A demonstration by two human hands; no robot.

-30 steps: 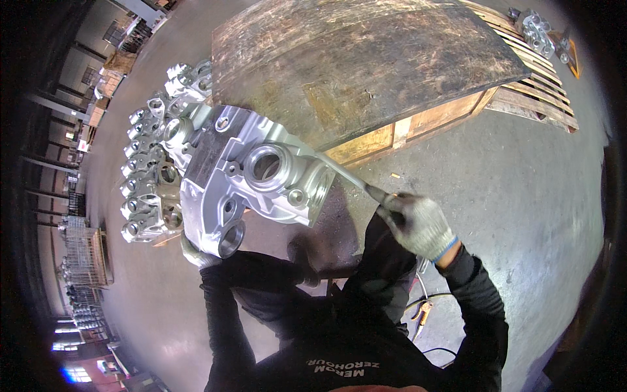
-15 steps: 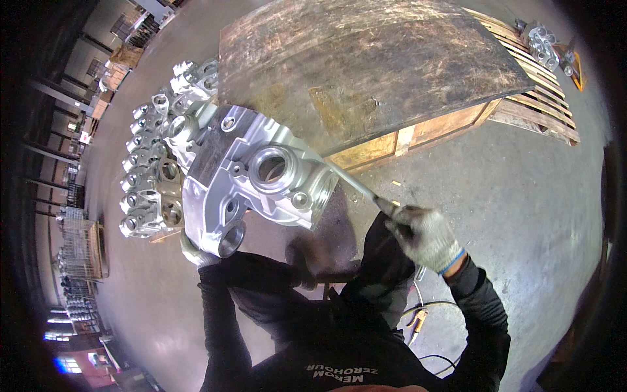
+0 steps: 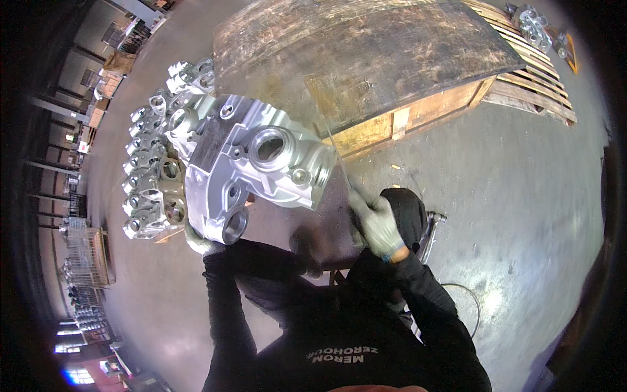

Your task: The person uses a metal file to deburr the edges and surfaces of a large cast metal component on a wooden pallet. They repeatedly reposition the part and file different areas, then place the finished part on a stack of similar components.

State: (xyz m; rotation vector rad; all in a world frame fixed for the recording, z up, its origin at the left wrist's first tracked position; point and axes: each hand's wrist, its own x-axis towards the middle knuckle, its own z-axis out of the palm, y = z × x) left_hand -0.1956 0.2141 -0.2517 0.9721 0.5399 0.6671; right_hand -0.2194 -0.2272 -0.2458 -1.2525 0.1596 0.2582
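Touching the silver casting [image 3: 261, 171] at its lower end, the gloved left hand [image 3: 201, 241] is partly hidden, and I cannot tell how its fingers stand. The casting is between both hands. The right hand [image 3: 377, 226] is curled around a thin tool [image 3: 333, 142]; beyond this hand stands a wooden crate [image 3: 366, 65].

The fingers of my white-knit-gloved left hand [image 3: 202, 242] are hidden behind the bulky silver metal casting [image 3: 264, 178], while blur smears 2 things: my white-knit-gloved right hand [image 3: 377, 225] and its thin grey rod-shaped tool [image 3: 332, 140].
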